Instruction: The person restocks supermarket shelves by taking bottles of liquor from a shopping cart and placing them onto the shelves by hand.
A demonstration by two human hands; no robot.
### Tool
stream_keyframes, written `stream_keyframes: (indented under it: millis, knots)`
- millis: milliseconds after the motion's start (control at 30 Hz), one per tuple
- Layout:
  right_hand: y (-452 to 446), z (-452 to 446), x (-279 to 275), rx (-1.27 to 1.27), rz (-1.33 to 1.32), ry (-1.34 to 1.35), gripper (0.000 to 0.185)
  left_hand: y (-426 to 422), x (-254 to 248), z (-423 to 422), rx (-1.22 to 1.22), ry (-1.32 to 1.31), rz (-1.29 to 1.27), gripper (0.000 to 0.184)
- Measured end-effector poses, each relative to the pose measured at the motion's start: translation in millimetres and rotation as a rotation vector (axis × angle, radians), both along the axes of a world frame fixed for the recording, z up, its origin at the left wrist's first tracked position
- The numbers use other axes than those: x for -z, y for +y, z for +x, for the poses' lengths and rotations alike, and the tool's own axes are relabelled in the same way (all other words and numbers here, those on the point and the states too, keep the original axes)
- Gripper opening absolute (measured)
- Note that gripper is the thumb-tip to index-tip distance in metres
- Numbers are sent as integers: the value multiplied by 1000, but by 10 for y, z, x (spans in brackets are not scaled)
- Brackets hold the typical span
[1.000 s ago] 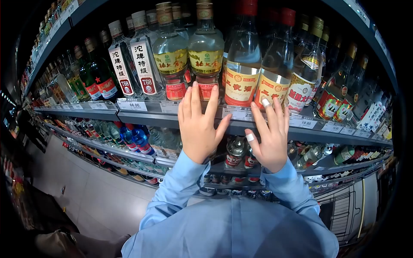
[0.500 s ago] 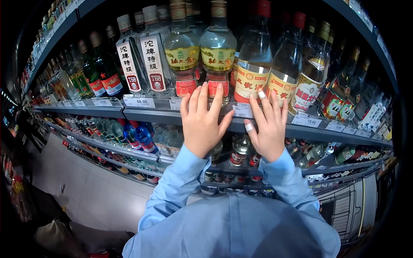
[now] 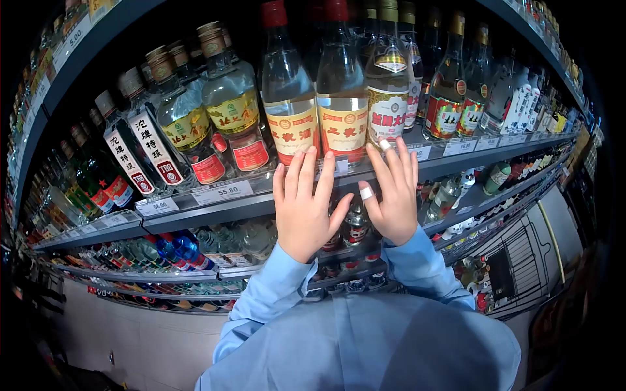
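The bare left hand [image 3: 304, 212] and bare right hand [image 3: 394, 197] are spread, unclenched and grasping nothing, at the front of the long grey shelf [image 3: 202, 214]; two red-capped clear glass bottles [image 3: 289, 88] stand near them; a light, low touch would best avoid tipping the glass.

Light-blue sleeves [image 3: 417, 266], seamed blue top [image 3: 365, 345]; right hand [image 3: 393, 207], white finger wraps [image 3: 366, 193]

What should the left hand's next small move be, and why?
I'd probably raise the left hand slightly, then curl it around the clear red-capped bottle just beyond: its fingers are spread before that bottle's base, holding nothing; whether they touch it is unclear.
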State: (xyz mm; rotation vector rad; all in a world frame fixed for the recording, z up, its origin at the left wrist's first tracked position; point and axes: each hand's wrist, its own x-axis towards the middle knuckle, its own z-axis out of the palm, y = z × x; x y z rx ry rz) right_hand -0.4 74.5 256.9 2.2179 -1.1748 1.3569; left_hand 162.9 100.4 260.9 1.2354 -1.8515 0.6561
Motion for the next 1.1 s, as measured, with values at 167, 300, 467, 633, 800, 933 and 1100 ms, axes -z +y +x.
stream_keyframes:
  millis: [167, 300, 467, 633, 800, 933, 1100]
  knots:
    - [-123, -244, 37, 136, -32, -1, 47, -76, -18, -302, 112, -99, -4, 62]
    - [-229, -389, 21, 163, -16, 30, 42, -217, -72, -508, 107, -116, 5, 64]
    - [-315, -552, -41, 61, -75, 29, 41, -275, -48, -583, 59, -102, 33, 66]
    - [-570, -655, -421, -265, -55, -280, 58, -270, -109, -706, 59, -107, 16, 65]
    - [-909, -590, -751, -463, 108, -385, 67, -333, -95, -837, 46, -127, 39, 65]
    - [-1002, -627, -866, -944, 529, -442, 70, -359, -76, -861, 31, -129, 40, 66]
    - [-1057, -685, -867, -979, 566, -419, 68, -372, -77, -908, 1, -133, 37, 64]
